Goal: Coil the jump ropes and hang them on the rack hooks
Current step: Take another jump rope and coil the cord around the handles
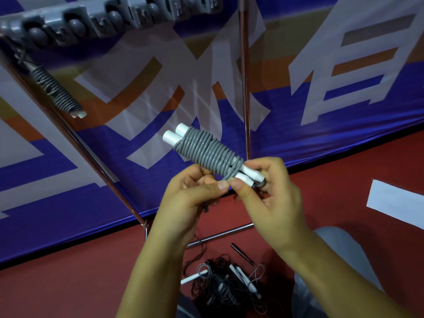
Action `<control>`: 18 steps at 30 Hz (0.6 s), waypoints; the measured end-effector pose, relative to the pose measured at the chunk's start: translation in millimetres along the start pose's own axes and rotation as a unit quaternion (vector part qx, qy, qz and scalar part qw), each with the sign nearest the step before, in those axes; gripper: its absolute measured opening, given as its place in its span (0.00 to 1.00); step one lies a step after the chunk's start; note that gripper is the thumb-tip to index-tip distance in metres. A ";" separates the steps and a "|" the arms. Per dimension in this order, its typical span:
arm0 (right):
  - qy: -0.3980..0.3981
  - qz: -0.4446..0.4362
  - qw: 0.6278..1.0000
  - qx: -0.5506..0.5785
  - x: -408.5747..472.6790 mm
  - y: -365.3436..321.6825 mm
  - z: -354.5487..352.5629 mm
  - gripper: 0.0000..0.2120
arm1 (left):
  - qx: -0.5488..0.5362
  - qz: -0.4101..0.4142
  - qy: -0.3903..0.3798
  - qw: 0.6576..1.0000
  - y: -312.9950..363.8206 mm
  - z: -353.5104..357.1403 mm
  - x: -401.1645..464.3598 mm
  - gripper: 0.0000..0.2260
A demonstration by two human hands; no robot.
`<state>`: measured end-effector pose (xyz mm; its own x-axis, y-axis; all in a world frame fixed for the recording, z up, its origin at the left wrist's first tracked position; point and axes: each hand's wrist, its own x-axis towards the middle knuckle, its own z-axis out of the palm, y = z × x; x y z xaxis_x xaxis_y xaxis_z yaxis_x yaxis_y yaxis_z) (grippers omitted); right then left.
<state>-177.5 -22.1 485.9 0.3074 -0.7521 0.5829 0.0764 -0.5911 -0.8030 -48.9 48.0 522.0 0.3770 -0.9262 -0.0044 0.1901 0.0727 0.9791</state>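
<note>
Grey coiled jump rope [206,152] pinched in left hand [190,193] and right hand [273,191] grip; banner [344,88] lettering unreadable.

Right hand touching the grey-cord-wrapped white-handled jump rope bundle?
Touching. The head view shows the right hand with fingers curled around the narrow white handle ends of the grey-cord-wrapped jump rope bundle, thumb pressed on them.
</note>
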 end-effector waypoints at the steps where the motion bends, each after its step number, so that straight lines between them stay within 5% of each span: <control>1: 0.002 0.001 1.000 0.006 -0.2 -0.5 0.4 0.13 | -0.003 -0.004 0.001 1.000 -0.2 -0.6 -0.4 0.17; 6: 0.001 -0.001 1.000 0.018 -2.4 -2.3 4.0 0.13 | -0.038 -0.024 0.000 0.999 1.6 -3.2 -0.1 0.28; 12: 0.001 0.012 1.000 0.023 -5.6 1.0 6.8 0.18 | -0.083 -0.039 -0.007 0.996 1.0 -3.8 1.2 0.26; 18: -0.008 -0.005 0.998 0.063 -3.3 1.7 8.5 0.17 | -0.067 -0.021 -0.024 0.997 -1.4 -3.8 -0.9 0.11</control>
<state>-170.3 -18.2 481.6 0.3208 -0.7411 0.5898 0.1985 -0.5563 -0.8069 -46.1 50.1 519.9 0.3238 -0.9456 -0.0326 0.3257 0.0791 0.9422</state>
